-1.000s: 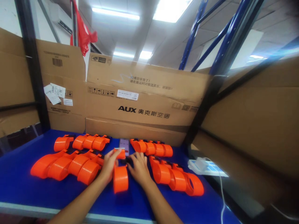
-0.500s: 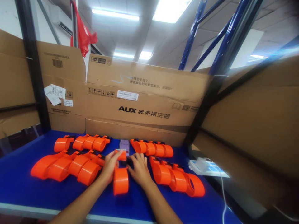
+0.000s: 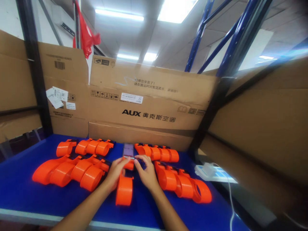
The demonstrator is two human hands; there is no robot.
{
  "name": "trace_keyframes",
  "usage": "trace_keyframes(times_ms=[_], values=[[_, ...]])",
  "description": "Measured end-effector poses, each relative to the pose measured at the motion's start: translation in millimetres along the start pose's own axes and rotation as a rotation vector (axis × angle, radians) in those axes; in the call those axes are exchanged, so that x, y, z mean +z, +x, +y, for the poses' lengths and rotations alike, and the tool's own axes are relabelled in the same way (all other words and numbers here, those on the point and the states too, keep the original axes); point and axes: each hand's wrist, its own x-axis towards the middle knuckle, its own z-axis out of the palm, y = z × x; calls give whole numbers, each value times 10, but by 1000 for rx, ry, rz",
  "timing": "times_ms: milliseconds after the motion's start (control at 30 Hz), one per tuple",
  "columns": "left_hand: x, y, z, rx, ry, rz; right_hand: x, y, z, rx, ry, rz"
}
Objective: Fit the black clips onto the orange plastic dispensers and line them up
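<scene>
Between my hands is an orange plastic piece with a wide ring [image 3: 124, 191] at its near end, which looks like a handheld tape dispenser. My left hand [image 3: 115, 173] grips it from the left, the thumb across its narrower far end. From the right, the thumb and forefinger of my right hand [image 3: 146, 171] pinch at the edge of that far end. The curled fingers hide part of the contact. A phone [image 3: 128, 150] with a lit screen lies just beyond my fingertips.
Similar orange dispensers lie in rows on the blue table [image 3: 79, 205], left [image 3: 90, 178] and right [image 3: 185, 186]. A white power strip [image 3: 211, 173] with a cable sits at the right edge. A cardboard panel [image 3: 144, 131] stands behind, between dark posts [image 3: 36, 73].
The dispenser's far end has tilted down and nearer, and its ring has come slightly toward me. My right thumb and forefinger have moved onto the far end. More of the phone shows.
</scene>
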Motion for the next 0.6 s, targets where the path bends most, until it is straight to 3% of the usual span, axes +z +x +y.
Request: trace_keyframes(times_ms=[200, 600], values=[[23, -42, -25, 17, 98, -101, 14, 34, 65, 62, 191, -18], [31, -17, -18, 66, 89, -70, 9, 82, 118, 86, 240, 41]])
